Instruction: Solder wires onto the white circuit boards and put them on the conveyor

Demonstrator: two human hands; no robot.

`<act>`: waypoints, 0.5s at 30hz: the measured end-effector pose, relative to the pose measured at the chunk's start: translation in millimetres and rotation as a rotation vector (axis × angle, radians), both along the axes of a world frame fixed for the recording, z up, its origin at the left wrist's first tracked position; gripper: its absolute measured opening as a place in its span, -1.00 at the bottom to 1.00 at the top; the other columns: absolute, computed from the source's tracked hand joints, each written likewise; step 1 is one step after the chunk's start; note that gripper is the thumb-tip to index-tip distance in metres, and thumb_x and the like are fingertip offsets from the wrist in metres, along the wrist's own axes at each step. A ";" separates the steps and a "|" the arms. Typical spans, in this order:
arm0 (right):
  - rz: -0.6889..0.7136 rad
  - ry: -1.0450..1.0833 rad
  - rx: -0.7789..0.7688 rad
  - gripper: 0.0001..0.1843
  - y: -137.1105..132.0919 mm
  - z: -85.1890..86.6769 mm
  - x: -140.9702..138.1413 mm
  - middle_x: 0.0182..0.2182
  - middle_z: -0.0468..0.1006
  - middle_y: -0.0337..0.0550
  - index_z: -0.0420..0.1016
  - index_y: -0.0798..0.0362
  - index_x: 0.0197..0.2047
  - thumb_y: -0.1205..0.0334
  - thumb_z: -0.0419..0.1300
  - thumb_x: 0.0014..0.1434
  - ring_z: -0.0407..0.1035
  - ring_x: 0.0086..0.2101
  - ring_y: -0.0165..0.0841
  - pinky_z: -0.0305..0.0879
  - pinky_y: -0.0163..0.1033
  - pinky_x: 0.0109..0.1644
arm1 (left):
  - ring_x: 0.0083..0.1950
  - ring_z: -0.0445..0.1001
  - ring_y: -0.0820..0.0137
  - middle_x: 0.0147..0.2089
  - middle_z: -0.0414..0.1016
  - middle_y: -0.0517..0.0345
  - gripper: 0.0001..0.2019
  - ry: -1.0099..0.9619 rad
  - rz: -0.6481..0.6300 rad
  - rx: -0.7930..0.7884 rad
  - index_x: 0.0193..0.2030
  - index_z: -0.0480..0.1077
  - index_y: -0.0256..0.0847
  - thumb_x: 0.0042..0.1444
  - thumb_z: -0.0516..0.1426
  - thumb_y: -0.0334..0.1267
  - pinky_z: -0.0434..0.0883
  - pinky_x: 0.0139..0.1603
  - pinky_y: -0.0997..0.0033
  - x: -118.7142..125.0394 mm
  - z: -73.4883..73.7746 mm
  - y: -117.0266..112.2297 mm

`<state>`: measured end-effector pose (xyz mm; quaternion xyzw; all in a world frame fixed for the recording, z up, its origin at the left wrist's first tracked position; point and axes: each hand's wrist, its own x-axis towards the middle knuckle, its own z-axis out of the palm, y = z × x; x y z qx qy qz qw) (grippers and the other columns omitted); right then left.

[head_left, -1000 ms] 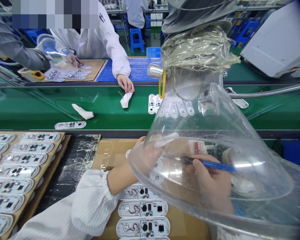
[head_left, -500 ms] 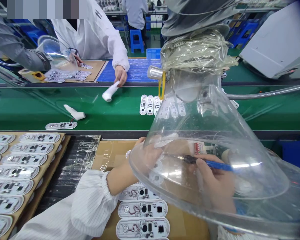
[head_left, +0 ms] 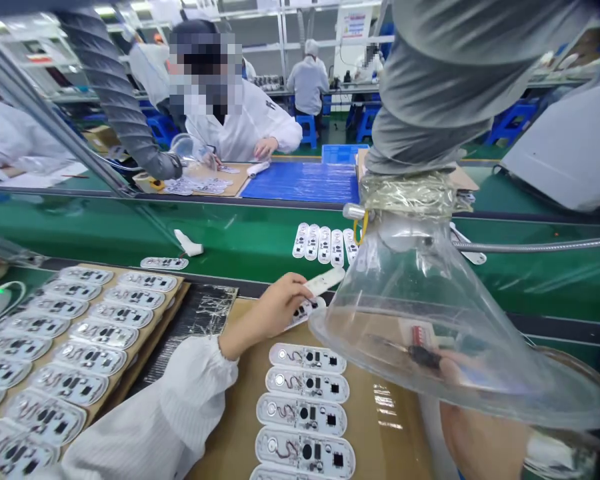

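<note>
Above cardboard, left hand (head_left: 275, 308) now lifted w/ white casing (head_left: 324, 281) + board (head_left: 303, 311).

Workers in white coats (head_left: 245, 127) are sitting along a green conveyor belt (head_left: 240, 233) in an electronics factory. Circuit boards (head_left: 307, 393) are lying in rows under a clear fume hood (head_left: 430, 320).

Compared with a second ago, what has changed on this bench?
The left hand came out from under the clear hood and now holds up a white board near the green belt. The view has tipped upward, showing more of the hall. The right hand stays under the hood with the soldering iron, and the column of boards on the cardboard lies as before.
</note>
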<state>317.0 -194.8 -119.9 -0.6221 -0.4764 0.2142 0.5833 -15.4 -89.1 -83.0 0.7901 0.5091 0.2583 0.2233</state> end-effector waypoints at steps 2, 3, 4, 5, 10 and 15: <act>-0.016 0.018 0.009 -0.67 0.4 -2.1 2.6 -0.28 0.75 0.02 0.74 -0.08 -0.28 -0.17 0.46 0.19 0.67 -0.25 0.08 0.66 0.13 -0.15 | 0.10 0.63 0.25 0.13 0.59 -0.02 -0.77 0.002 0.187 0.024 -0.08 0.64 -0.17 0.38 0.12 -0.39 0.60 0.25 0.09 -28.6 3.5 15.9; -0.024 0.025 0.002 -0.69 0.5 -3.1 4.2 -0.29 0.75 0.02 0.74 -0.10 -0.29 -0.16 0.47 0.16 0.67 -0.24 0.10 0.67 0.13 -0.16 | 0.14 0.62 0.21 0.13 0.58 -0.05 -0.78 0.006 0.284 0.048 -0.06 0.64 -0.19 0.37 0.13 -0.39 0.56 0.31 0.02 -44.7 5.4 25.6; -0.032 0.030 -0.014 -0.71 0.4 -4.2 5.9 -0.30 0.75 0.01 0.73 -0.12 -0.32 -0.15 0.50 0.12 0.68 -0.23 0.12 0.67 0.12 -0.17 | 0.19 0.59 0.15 0.13 0.56 -0.09 -0.79 0.009 0.384 0.076 -0.03 0.63 -0.21 0.37 0.13 -0.38 0.52 0.37 -0.04 -61.0 7.3 36.2; -0.037 0.036 -0.035 -0.74 0.2 -5.5 7.6 -0.31 0.75 0.00 0.73 -0.15 -0.35 -0.13 0.54 0.07 0.68 -0.21 0.16 0.68 0.12 -0.19 | 0.26 0.54 0.08 0.16 0.52 -0.15 -0.78 0.013 0.483 0.109 0.00 0.61 -0.25 0.37 0.13 -0.38 0.48 0.41 -0.11 -76.3 9.0 47.5; -0.087 0.104 -0.044 -0.72 0.8 -19.2 8.0 -0.24 0.73 0.00 0.72 -0.13 -0.31 -0.12 0.56 0.11 0.66 -0.16 0.11 0.66 0.05 -0.29 | 0.45 0.36 -0.06 0.30 0.37 -0.26 -0.73 0.069 0.702 0.213 0.07 0.58 -0.29 0.37 0.09 -0.45 0.41 0.46 -0.17 -106.9 9.1 104.9; -0.096 0.218 0.040 -0.64 6.7 -29.2 -6.2 0.00 0.65 -0.09 0.60 0.03 0.09 -0.04 0.38 0.41 0.60 -0.09 -0.20 0.64 -0.06 -0.06 | 0.21 0.57 0.16 0.13 0.59 0.00 -0.89 0.210 0.362 0.115 0.00 0.58 -0.25 0.40 0.30 -0.31 0.49 0.36 -0.08 -67.6 -10.8 156.9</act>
